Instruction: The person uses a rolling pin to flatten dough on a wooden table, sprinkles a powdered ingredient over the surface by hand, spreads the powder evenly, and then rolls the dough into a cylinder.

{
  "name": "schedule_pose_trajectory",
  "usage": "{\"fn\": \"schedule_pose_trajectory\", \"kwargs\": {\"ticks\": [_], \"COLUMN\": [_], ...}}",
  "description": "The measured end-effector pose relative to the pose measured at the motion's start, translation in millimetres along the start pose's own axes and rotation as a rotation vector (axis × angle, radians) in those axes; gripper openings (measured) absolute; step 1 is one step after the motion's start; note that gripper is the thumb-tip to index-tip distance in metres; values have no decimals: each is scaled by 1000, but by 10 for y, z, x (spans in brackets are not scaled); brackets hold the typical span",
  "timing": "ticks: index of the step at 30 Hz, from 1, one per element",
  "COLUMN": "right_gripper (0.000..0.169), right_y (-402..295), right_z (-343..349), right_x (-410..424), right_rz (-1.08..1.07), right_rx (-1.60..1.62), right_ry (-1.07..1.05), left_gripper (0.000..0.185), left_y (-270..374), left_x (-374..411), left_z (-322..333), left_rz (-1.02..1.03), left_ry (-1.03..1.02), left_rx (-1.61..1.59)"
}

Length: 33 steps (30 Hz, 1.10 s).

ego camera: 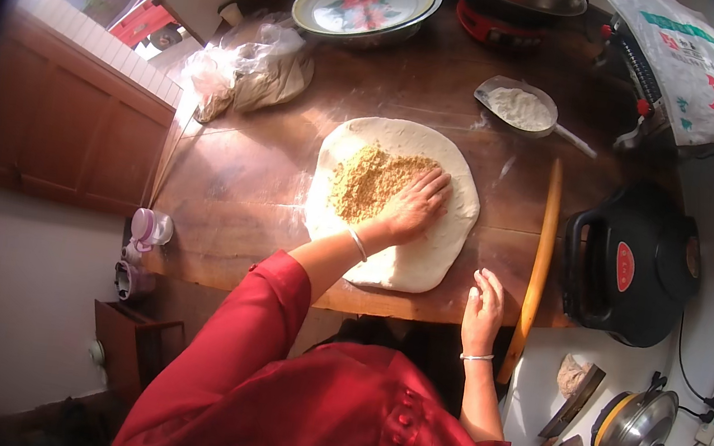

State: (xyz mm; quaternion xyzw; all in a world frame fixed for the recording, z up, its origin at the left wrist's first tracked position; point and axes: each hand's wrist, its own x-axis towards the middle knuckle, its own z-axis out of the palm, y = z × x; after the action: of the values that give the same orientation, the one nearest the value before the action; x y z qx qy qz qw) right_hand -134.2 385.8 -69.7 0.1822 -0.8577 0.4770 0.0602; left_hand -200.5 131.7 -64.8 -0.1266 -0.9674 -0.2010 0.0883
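Note:
A flattened round of dough [442, 249] lies on the wooden table. Yellow crumbly filling [362, 183] covers part of its middle and upper left. My left hand [415, 207] rests palm down on the filling's right side, fingers stretched out; its palm is hidden. Over the table's front edge, to the lower right of the dough, my right hand [483, 313] hovers with loosely bent fingers and nothing in it. Beyond that hand, a long wooden rolling pin [541, 249] lies along the right side, its near end jutting past the edge.
A clear scoop of flour [520, 109] sits at the back right. A black electric griddle [632, 262] stands at right. Plastic bags of powder [268, 74] are back left, beside a floral enamel tray [367, 5]. A lidded metal pan [635, 436] occupies the white surface, lower right.

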Motion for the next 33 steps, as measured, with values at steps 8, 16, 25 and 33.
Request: {"fn": "schedule_pose_trajectory", "kwargs": {"ticks": [8, 16, 25, 33], "right_gripper": [27, 37, 36, 36], "right_y": [168, 174, 175, 171], "right_z": [41, 86, 126, 136], "right_x": [373, 427, 429, 433], "right_rz": [-112, -128, -137, -125], "right_rx": [-205, -296, -415, -481], "right_ry": [99, 43, -6, -25], "left_gripper": [49, 58, 64, 67], "left_y": [148, 275, 187, -44], "left_x": [-300, -647, -958, -1324], "left_z": [-125, -235, -303, -497], "left_rz": [168, 305, 427, 407], "left_ry": [-83, -139, -250, -336], "left_rx": [-15, -75, -163, -133]}}
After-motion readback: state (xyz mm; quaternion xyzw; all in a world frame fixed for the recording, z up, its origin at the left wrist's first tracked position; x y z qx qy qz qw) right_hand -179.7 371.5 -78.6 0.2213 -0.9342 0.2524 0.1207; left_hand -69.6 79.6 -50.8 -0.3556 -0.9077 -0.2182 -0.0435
